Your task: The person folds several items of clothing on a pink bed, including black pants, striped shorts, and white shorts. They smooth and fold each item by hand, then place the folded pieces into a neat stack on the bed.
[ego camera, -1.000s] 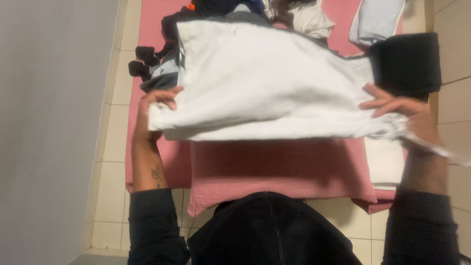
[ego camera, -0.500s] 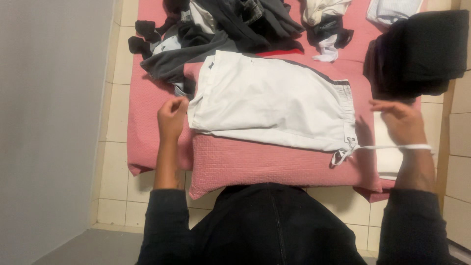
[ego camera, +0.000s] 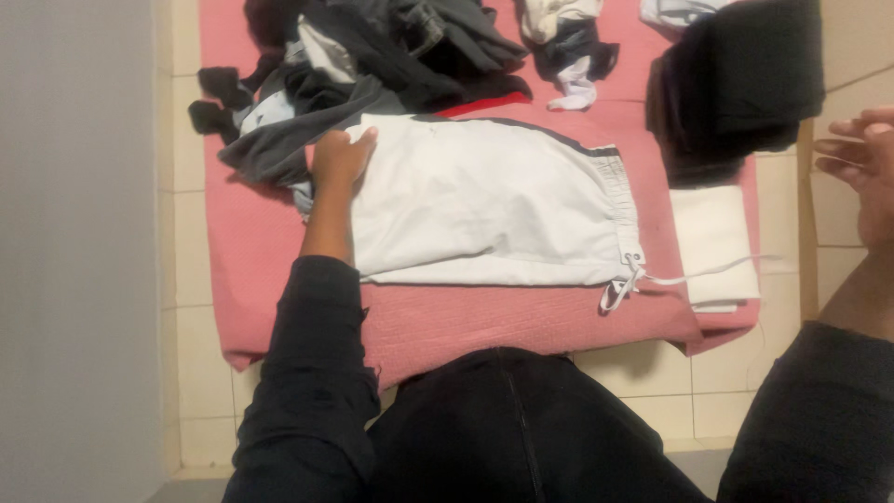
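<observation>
White shorts (ego camera: 484, 200), folded flat w/ drawstring, centre frame; left hand (ego camera: 340, 158) pressing one corner, right hand (ego camera: 861, 158) released at right edge.

We can't see all of our right hand (ego camera: 861, 158): frame edge cuts it, fingers blurred. Top edge crops the dark clothes pile (ego camera: 391, 47), the black folded stack (ego camera: 736, 84) & a pale item at top right (ego camera: 675, 9). Left hand (ego camera: 340, 158) hides the white shorts' (ego camera: 494, 205) corner.
</observation>
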